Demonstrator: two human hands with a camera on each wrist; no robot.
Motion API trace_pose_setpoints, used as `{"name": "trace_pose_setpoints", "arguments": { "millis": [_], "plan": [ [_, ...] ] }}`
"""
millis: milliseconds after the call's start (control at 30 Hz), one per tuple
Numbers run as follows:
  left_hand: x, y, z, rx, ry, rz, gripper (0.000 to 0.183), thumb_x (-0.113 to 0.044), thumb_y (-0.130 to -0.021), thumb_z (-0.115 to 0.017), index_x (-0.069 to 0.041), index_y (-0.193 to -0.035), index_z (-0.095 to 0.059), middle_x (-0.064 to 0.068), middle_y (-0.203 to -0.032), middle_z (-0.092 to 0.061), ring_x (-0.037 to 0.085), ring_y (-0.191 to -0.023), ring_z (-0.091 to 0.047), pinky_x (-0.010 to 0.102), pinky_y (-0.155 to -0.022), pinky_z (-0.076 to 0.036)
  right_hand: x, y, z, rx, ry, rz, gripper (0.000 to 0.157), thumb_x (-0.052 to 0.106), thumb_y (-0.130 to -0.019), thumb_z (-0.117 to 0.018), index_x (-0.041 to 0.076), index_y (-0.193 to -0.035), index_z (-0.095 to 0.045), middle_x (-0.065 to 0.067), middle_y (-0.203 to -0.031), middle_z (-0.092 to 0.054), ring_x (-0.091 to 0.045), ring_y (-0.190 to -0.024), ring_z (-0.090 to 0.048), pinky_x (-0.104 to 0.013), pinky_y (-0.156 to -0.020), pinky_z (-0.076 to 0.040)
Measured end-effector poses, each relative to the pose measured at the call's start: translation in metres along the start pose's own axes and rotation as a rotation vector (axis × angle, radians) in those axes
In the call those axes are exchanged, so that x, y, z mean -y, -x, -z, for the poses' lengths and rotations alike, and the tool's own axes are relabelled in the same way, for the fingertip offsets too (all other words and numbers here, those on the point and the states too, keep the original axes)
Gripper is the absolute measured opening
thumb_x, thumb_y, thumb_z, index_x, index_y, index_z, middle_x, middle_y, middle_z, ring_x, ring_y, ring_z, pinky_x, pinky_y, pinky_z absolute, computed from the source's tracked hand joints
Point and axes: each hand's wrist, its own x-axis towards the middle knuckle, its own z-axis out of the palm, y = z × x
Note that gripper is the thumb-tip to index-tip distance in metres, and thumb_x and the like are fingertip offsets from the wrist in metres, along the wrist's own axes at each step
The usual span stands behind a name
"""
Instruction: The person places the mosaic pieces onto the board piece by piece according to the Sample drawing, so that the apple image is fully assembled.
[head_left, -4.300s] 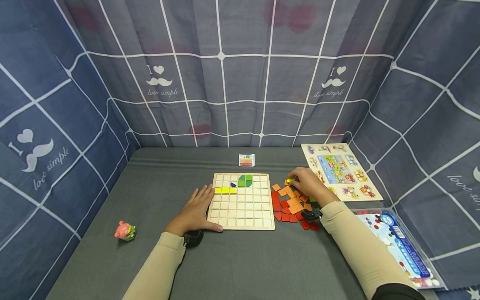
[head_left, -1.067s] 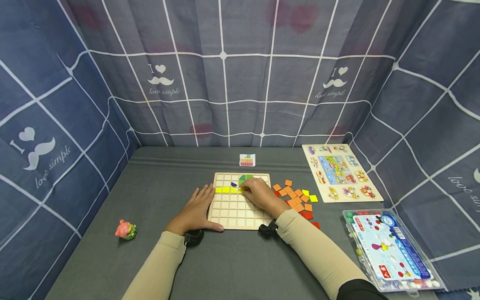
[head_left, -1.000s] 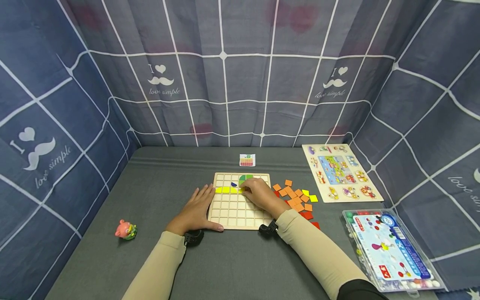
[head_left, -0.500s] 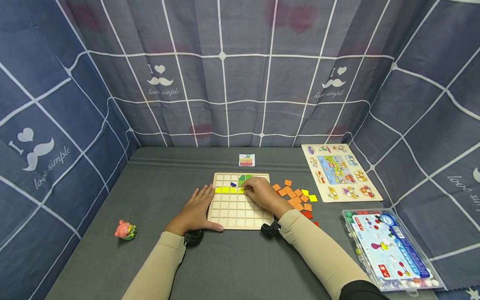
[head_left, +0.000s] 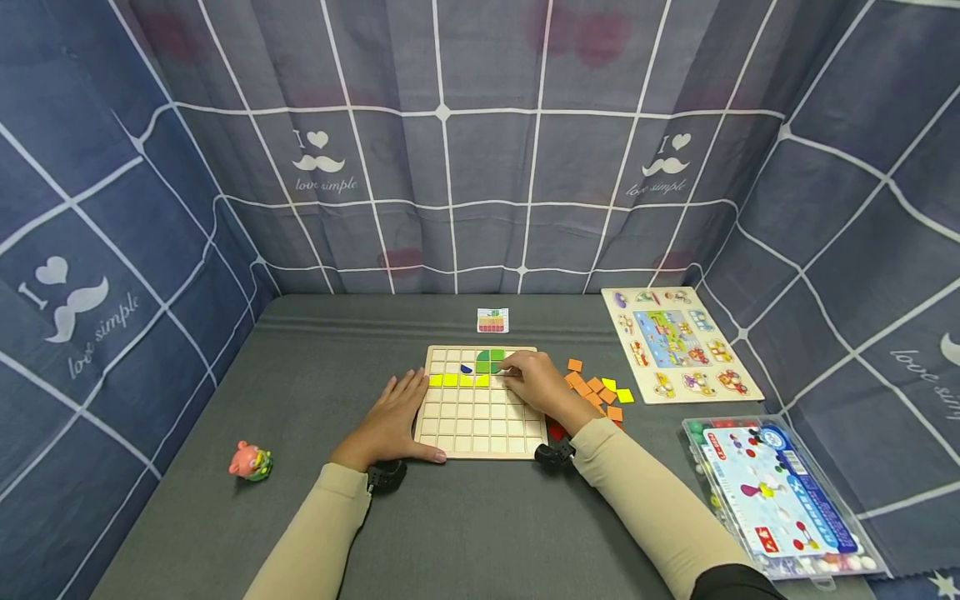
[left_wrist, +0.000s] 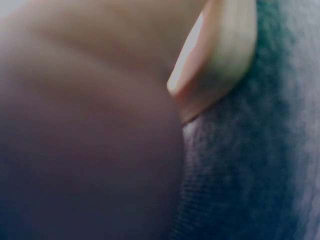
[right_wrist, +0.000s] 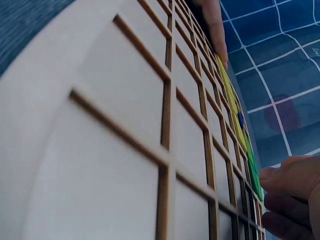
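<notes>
A light wooden grid board point(head_left: 481, 423) lies on the grey table. Several yellow square tiles point(head_left: 450, 380) fill adjoining cells in one row from its left side. Above them sit a small blue piece point(head_left: 466, 369) and several green pieces point(head_left: 490, 361), some with rounded corners. My left hand point(head_left: 393, 421) rests with fingers spread along the board's left edge. My right hand point(head_left: 538, 382) hovers over the upper right of the board, fingers bent, just right of the last yellow tile. In the right wrist view its fingers point(right_wrist: 287, 180) are near the green pieces; whether they pinch anything is hidden.
Loose orange tiles point(head_left: 581, 385), two yellow tiles point(head_left: 625, 396) and red tiles point(head_left: 556, 430) lie right of the board. A pattern card point(head_left: 492, 320) lies behind it. Further right are a picture puzzle board point(head_left: 682, 346) and a clear plastic case point(head_left: 783, 500). A pig figurine point(head_left: 250, 462) stands left.
My right hand came from the loose tiles to the board, and a further yellow tile now lies in the row. Since then the hand has shifted slightly right. My left hand stays put.
</notes>
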Motion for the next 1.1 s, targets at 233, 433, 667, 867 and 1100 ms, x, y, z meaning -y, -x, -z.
{"name": "trace_pose_setpoints", "arguments": {
  "millis": [233,433,667,867,1100],
  "plan": [
    [0.001,0.000,-0.001,-0.005,0.014,-0.004,0.153,-0.092,-0.062,-0.075,0.004,-0.166,-0.017,0.021,-0.172,-0.012,0.036,-0.159,-0.008,0.054,-0.125,-0.002,-0.008,0.009,0.014,0.011,0.007,-0.030,0.024,-0.004,-0.093,-0.078,0.000,-0.116,-0.078,-0.010,-0.111,-0.074,-0.020,-0.090,-0.071,-0.030,-0.077,-0.059],
    [0.001,0.000,-0.001,-0.003,0.019,-0.001,0.152,-0.091,-0.063,-0.075,0.003,-0.166,-0.016,0.020,-0.173,-0.010,0.035,-0.159,-0.007,0.052,-0.126,-0.001,-0.021,0.018,0.031,-0.005,0.037,-0.036,0.021,-0.003,-0.093,-0.078,-0.001,-0.115,-0.077,-0.011,-0.108,-0.073,-0.020,-0.087,-0.069,-0.033,-0.075,-0.059],
    [0.001,0.000,-0.001,0.005,0.010,0.002,0.153,-0.093,-0.063,-0.073,0.003,-0.166,-0.016,0.020,-0.173,-0.010,0.035,-0.159,-0.007,0.053,-0.126,-0.001,-0.040,0.031,0.062,0.041,0.069,-0.124,0.025,-0.004,-0.095,-0.075,-0.003,-0.120,-0.075,-0.014,-0.113,-0.072,-0.027,-0.094,-0.070,-0.041,-0.082,-0.059],
    [0.001,0.000,-0.001,-0.008,0.014,-0.004,0.152,-0.092,-0.063,-0.074,0.004,-0.166,-0.017,0.021,-0.172,-0.012,0.036,-0.159,-0.009,0.054,-0.125,-0.003,-0.058,0.041,0.094,0.136,0.120,-0.214,0.027,-0.005,-0.096,-0.073,-0.006,-0.123,-0.073,-0.017,-0.114,-0.073,-0.033,-0.100,-0.071,-0.048,-0.086,-0.059],
    [0.001,0.000,-0.001,0.002,0.005,0.000,0.152,-0.093,-0.063,-0.073,0.004,-0.166,-0.017,0.021,-0.172,-0.012,0.035,-0.159,-0.008,0.055,-0.125,-0.003,-0.074,0.057,0.120,0.216,0.120,-0.248,0.024,-0.002,-0.095,-0.075,-0.005,-0.118,-0.075,-0.016,-0.110,-0.074,-0.035,-0.101,-0.071,-0.051,-0.087,-0.059]
  ]
}}
